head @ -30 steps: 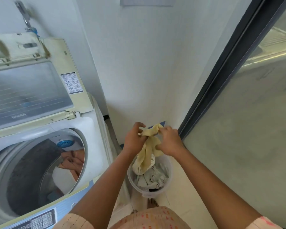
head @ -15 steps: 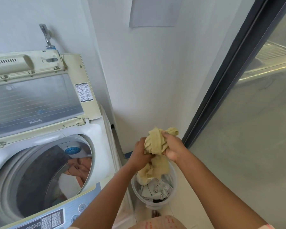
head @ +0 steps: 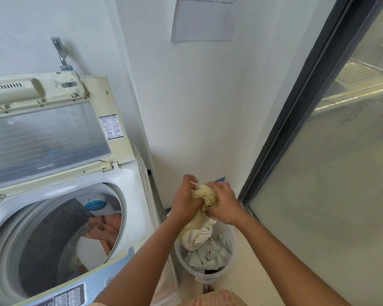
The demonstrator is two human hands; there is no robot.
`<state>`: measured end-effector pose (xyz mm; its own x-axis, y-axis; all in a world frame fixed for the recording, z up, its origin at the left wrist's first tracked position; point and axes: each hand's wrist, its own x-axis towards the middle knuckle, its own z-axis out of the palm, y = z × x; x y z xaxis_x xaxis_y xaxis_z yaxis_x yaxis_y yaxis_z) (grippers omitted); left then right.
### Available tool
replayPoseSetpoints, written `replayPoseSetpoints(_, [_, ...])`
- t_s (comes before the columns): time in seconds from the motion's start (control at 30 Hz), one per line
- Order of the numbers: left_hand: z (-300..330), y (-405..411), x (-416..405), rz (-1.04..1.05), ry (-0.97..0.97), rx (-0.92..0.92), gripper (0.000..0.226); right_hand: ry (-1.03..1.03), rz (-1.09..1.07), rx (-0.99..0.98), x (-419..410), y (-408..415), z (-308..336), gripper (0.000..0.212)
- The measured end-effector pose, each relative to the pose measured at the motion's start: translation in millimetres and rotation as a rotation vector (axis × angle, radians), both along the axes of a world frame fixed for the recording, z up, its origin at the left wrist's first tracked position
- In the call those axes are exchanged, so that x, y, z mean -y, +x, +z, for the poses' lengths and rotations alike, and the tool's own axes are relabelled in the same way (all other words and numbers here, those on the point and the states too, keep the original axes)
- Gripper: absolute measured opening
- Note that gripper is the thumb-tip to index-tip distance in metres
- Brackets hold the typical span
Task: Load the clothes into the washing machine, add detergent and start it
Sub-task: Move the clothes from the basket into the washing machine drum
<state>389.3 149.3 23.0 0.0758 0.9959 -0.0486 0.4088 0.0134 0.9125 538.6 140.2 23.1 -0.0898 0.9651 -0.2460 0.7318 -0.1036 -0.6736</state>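
Together both hands (head: 205, 203) bunch a yellow cloth (head: 205, 195).

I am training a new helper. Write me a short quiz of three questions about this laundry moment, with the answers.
1. True or false: the washer lid is closed.
2. What do the left hand and right hand hold together?
A. a detergent bottle
B. a yellow cloth
C. the bucket
3. Fill in: the cloth's lower end hangs into the ____, which stands on the floor to the right of the washer.

Key
1. False: the lid stands open and an orange garment already lies in the drum.
2. B
3. bucket
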Motion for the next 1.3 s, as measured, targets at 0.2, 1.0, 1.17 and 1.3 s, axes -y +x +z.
replayPoseSetpoints(0.2, [-9.8,0.3,1.8,-0.060,-0.028,0.089,0.038,0.119,-0.083,-0.050,-0.7,1.1,-3.1,0.024])
replayPoseSetpoints(1.0, [36.9,16.1,-29.0,0.202,-0.390,0.976,0.034,-0.400,-0.303,-1.147,-27.3,29.6,-13.4,0.101])
replayPoseSetpoints(1.17, [39.4,3.5,-36.7,0.236,-0.364,0.977,0.038,-0.564,-0.271,-1.217,-59.2,19.2,-4.8,0.086])
replayPoseSetpoints(1.3, [27.5,-13.4,-25.2,0.331,-0.311,0.943,0.042,-0.578,-0.231,-1.213,-78.1,-3.8,-5.6,0.079])
